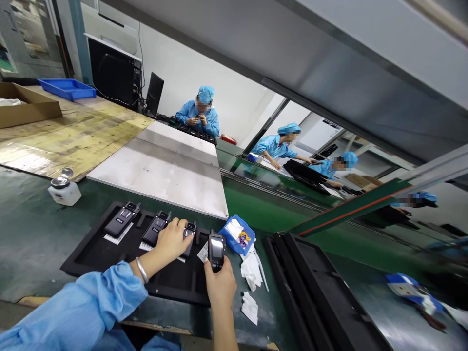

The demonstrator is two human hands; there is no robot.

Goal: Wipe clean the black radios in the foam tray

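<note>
A black foam tray lies on the green bench, with several black handheld radios in it. Two of them, a radio at the left and another radio beside it, lie face down over white labels. My left hand bends its fingers around a third radio, which is partly hidden beneath them. My right hand grips an upright radio over the tray's right end, its screen facing me. A white label shows just left of that radio.
A blue bin of small parts and crumpled white wipes are right of the tray. Stacked black trays stand farther right. A white pump bottle is at left. Co-workers in blue sit beyond a white board.
</note>
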